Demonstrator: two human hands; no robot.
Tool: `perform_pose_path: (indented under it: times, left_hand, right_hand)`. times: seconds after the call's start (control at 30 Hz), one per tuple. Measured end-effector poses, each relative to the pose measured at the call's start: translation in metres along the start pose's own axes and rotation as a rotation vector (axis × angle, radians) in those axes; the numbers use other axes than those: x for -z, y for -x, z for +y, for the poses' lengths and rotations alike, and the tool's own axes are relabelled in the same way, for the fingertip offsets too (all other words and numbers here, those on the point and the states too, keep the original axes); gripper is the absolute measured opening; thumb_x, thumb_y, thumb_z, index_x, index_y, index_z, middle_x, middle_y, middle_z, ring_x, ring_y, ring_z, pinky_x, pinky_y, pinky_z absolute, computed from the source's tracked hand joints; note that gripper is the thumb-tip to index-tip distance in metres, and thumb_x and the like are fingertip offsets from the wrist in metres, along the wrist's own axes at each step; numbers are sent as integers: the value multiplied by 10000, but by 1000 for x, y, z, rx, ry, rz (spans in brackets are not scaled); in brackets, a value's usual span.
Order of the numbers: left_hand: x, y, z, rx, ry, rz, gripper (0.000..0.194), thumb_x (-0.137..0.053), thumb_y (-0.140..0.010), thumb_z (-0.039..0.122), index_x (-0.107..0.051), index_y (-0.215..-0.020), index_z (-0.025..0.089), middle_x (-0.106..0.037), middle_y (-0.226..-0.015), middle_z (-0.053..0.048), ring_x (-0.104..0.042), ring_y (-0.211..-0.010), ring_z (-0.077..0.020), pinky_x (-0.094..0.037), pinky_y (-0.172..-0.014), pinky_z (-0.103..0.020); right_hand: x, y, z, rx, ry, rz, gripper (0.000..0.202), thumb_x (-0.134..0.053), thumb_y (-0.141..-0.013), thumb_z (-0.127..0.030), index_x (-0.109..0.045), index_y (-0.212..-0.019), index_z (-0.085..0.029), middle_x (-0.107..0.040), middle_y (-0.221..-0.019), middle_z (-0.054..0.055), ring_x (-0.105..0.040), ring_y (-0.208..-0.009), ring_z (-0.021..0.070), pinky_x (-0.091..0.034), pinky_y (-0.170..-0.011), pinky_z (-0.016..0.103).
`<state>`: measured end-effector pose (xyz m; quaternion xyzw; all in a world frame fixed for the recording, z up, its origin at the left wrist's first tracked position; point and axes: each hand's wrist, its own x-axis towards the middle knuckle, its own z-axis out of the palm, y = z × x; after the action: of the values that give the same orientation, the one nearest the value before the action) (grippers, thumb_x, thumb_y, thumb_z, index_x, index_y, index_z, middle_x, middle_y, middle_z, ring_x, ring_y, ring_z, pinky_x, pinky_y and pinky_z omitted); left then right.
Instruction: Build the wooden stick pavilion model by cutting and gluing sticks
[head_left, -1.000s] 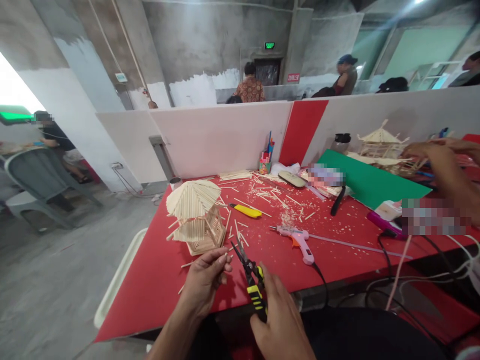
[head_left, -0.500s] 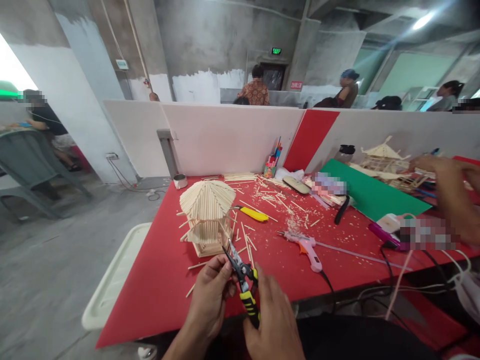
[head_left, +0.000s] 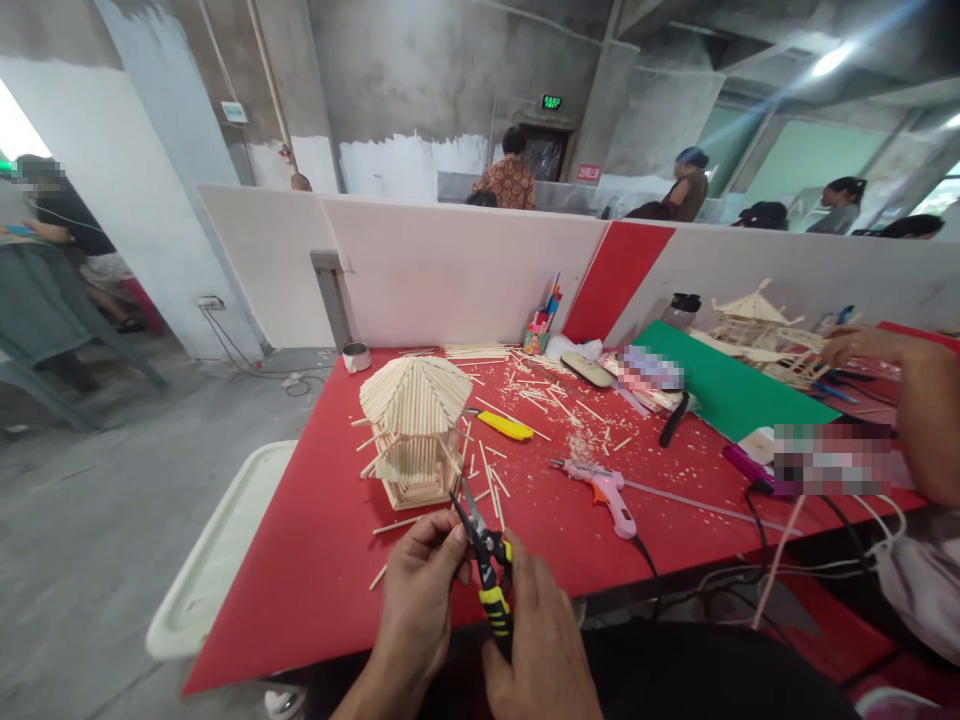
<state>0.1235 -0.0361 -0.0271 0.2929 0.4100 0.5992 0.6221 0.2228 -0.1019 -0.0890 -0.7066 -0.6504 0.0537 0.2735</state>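
Low in the head view, my right hand (head_left: 541,632) is wrapped round yellow-and-black-handled snips (head_left: 489,560), whose blades point away from me and stand a little apart. My left hand (head_left: 417,582) pinches thumb against fingers just left of the blades. Whatever lies in that pinch is too small and hidden to name. Beyond both hands, a small pavilion model (head_left: 417,440) made of thin wooden sticks stands upright on the red table, with some sticks jutting from its left side. Loose sticks (head_left: 491,485) lie on its right.
A yellow utility knife (head_left: 506,425) and a pink glue gun (head_left: 606,492) with a cord lie to the right. Wood scraps, a tape roll (head_left: 356,357) and a pen cup (head_left: 537,338) are farther back. A co-worker's arm (head_left: 919,400) reaches toward another stick model (head_left: 761,320).
The view has turned slightly right. My hands and the snips keep nearly the same place, with the blades slightly closer together. At the right, the co-worker's arm has shifted.
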Motion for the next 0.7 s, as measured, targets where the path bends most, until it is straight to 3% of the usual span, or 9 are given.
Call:
perform_pose_path:
  times: [0.5, 0.6, 0.7]
  left_hand:
    - [-16, 14, 1, -62, -38, 58, 279, -828, -568, 335, -662, -650, 127, -598, -515, 18, -457, -410, -57, -380, -396, -152]
    - [-14, 15, 2, -50, -88, 24, 272, -790, -611, 358, -645, -667, 135, -579, -514, 26, -446, -397, -60, -372, -385, -157]
    - [-8, 12, 10, -78, -283, -81, 218, -708, -694, 351, -629, -660, 150, -557, -519, 32, -443, -383, -71, -364, -368, -170]
  right_hand:
    - [-10, 1, 7, 105, -217, 228, 698, -439, -721, -129, -280, -1397, -192, -508, -1284, 141, -491, -1191, 296, -435, -964, 461]
    - [-8, -1, 9, 110, -184, 249, 714, -442, -735, -144, -254, -1421, -196, -509, -1292, 145, -492, -1191, 312, -448, -943, 480]
    - [0, -3, 17, 166, -91, 246, 744, -450, -747, -157, -212, -1451, -189, -496, -1310, 153, -490, -1187, 327, -456, -926, 504]
